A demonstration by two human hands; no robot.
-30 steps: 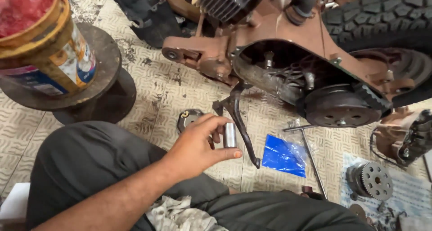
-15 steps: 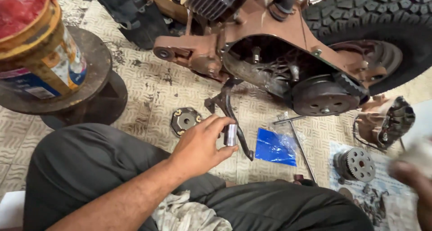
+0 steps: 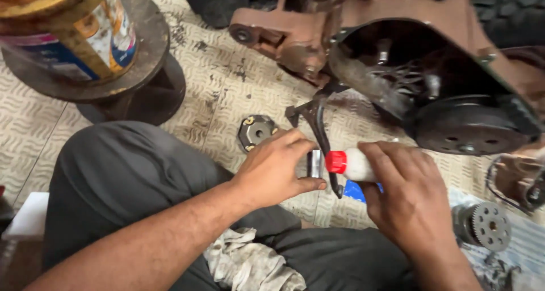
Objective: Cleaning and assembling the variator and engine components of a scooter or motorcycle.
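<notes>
The left hand [image 3: 278, 169] is curled, and between its thumb and first fingers it pinches a small metal sleeve [image 3: 314, 163], a short shiny cylinder that stands about upright just above the floor. The right hand [image 3: 406, 197] is closed around a white tube with a red cap [image 3: 347, 163]; the fingers wrap the white body and the red cap points to the left, almost touching the metal sleeve. Both hands are near each other, in front of the person's knees — the tube and the sleeve meet between them.

Just behind the two hands a dark kick-start lever [image 3: 318, 123] hangs down from the engine, and its lower end passes between the sleeve and the red cap. The brown engine casing [image 3: 397, 19] of a scooter lies open on the right, with a dark round clutch drum [image 3: 468, 126] inside it. On the patterned floor mat [image 3: 210, 92], to the left of the lever, lies a round variator plate [image 3: 256, 132]. Under the right hand a blue piece of plastic [image 3: 355, 192] is partly visible. At the far right a toothed gear [image 3: 489, 226] rests on the floor.

In the upper left a worn paint can [image 3: 79, 36] stands on a rusty round stand [image 3: 142, 53]. A dirty rag [image 3: 250, 265] lies on the person's dark trousers [image 3: 125, 177].
</notes>
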